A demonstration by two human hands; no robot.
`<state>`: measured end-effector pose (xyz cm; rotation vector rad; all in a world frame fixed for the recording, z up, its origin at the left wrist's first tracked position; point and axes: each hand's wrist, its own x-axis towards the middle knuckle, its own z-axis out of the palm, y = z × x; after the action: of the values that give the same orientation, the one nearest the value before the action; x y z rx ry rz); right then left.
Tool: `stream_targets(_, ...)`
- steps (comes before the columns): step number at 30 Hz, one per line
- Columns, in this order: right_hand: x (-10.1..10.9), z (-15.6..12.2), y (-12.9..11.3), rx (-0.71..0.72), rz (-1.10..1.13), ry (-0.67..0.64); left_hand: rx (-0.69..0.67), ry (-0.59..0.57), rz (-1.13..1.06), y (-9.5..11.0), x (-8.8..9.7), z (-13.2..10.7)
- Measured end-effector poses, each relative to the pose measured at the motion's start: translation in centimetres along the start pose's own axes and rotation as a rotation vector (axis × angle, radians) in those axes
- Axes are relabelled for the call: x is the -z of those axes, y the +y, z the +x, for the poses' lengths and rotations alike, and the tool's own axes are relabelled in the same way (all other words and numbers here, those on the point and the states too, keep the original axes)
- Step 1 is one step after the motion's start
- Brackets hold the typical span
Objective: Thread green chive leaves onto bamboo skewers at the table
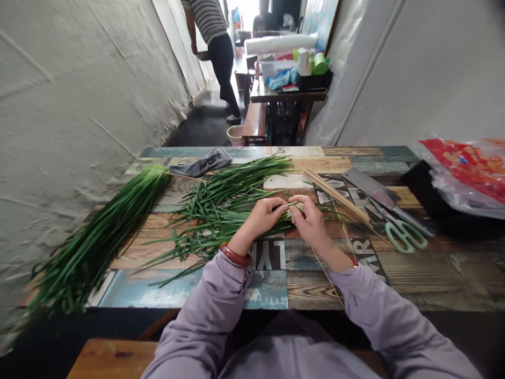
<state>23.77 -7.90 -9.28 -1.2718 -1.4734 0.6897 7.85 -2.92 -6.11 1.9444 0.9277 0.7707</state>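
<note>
My left hand (269, 215) and my right hand (309, 218) meet over the middle of the table, fingers closed on a small bunch of Chinese chives (294, 207). Its pale stem ends show between my fingertips, and the green leaves trail left under my left hand. Loose chives (232, 184) lie spread just beyond and to the left. To the left a large bundle of chives (114, 237) hangs partly over the table edge. A thin stick runs down below my right hand; whether I hold it, I cannot tell. Bamboo skewers (335, 195) lie beyond my right hand.
A cleaver (371, 185) and green-handled scissors (405, 235) lie to the right, near a black tray (424, 184) and red-printed plastic packaging (469, 171). A grey cloth (205, 162) rests at the back. Farther off, a person (215, 42) stands beside another cluttered table (288, 96).
</note>
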Motion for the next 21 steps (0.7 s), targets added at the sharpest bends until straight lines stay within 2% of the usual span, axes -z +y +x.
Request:
stream_targets(9, -0.1, 0.0, 0.0, -0.026, -0.078, 0.043, -0.028, -0.04, -0.026, -0.1, -0.6, -0.1)
stream_targets(17, -0.1, 0.2, 0.4, -0.17, 0.188, -0.081, -0.04, 0.036, 0.121, -0.7, -0.6, 0.0)
stream_targets(21, -0.3, 0.2, 0.9, -0.194, 0.146, -0.05, -0.029, 0.03, 0.195, -1.0, -0.9, 0.1)
